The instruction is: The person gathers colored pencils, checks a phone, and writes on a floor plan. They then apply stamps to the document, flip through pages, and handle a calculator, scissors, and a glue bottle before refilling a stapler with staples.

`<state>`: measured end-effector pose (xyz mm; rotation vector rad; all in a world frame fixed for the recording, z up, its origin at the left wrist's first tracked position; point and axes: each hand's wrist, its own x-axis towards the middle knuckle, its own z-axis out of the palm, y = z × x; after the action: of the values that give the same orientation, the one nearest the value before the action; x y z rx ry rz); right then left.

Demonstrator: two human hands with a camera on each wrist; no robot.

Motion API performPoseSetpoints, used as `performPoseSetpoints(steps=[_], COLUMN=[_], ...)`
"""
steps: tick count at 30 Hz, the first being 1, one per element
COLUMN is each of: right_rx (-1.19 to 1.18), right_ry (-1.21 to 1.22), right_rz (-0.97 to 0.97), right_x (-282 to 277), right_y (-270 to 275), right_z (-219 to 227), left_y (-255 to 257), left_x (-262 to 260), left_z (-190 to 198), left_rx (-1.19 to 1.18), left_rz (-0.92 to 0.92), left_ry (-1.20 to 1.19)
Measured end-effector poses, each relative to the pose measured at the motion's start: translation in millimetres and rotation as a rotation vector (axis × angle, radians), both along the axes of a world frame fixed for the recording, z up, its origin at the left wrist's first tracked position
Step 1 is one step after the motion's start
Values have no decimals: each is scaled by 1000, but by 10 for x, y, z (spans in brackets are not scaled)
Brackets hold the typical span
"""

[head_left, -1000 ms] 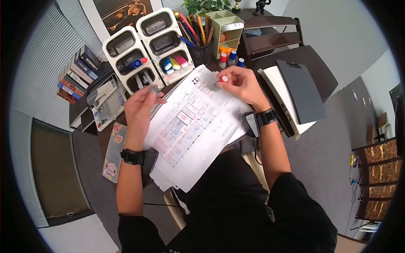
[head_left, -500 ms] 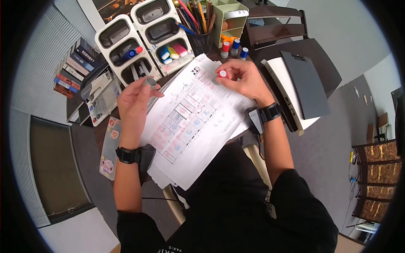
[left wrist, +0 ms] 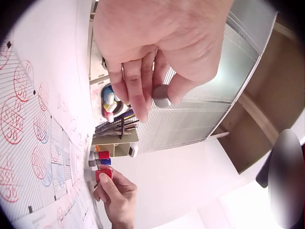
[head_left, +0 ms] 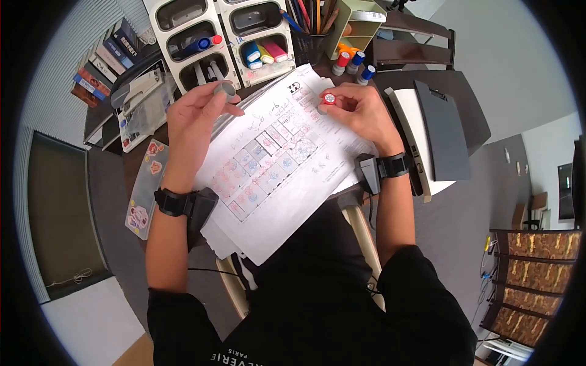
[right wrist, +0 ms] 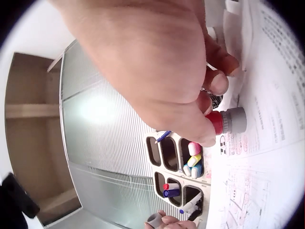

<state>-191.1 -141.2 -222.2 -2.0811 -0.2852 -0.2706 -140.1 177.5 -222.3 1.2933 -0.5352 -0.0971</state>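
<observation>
My left hand (head_left: pixel 188 125) is raised beside the upper left edge of a stack of printed sheets (head_left: pixel 268 222), pinching a small grey cap (left wrist: pixel 162 96) between thumb and index finger. Over the upper right part of the top sheet, my right hand (head_left: pixel 365 117) pinches a red self-inking stamp (right wrist: pixel 234 120) by its red body. The stamp's grey end points down at the paper, close over it. Red and blue round stamp marks cover the printed floor plan (head_left: pixel 262 165) on that sheet.
Two blue-topped stamps and one red-topped stamp (head_left: pixel 343 60) stand past the sheets. White organizer bins (head_left: pixel 264 76) with highlighters and markers, a pencil cup (head_left: pixel 311 46) and a green desk rack (head_left: pixel 360 30) line the back. A dark clipboard (head_left: pixel 442 134) lies at right, a stickered case (head_left: pixel 145 189) at left.
The head view has tilted, so the desk sits higher in it. My right hand has shifted the stamp slightly down the sheet. My left hand still holds the grey cap.
</observation>
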Motion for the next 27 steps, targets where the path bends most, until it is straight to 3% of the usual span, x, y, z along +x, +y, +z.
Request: performPoseSetpoints(steps=[3, 5, 6, 8, 10, 17, 22, 27], right_rx=[-112, 70, 54, 413, 482, 305, 161, 176], right_ry=[-29, -15, -9, -131, -213, -103, -182, -120], right_rz=[-25, -121, -106, -191, -237, -211, -235, -251], right_x=[-49, -95, -115, -198, -254, -424, -443, -418], right_y=[55, 47, 49, 23, 9, 164, 173, 141], right_z=[84, 23, 42, 117, 127, 33, 12, 50], left_y=[-8, 0, 0, -17, -4, -16, 3, -1], left_x=[4, 4, 9, -12, -1, -8, 23, 25], left_z=[24, 13, 14, -8, 17, 28, -11, -10], left_rx=[-22, -43, -6, 11, -7, -33, -23, -35], left_rz=[6, 14, 31, 54, 14, 19, 10, -25], left_ry=[19, 34, 23, 26, 23, 16, 22, 36])
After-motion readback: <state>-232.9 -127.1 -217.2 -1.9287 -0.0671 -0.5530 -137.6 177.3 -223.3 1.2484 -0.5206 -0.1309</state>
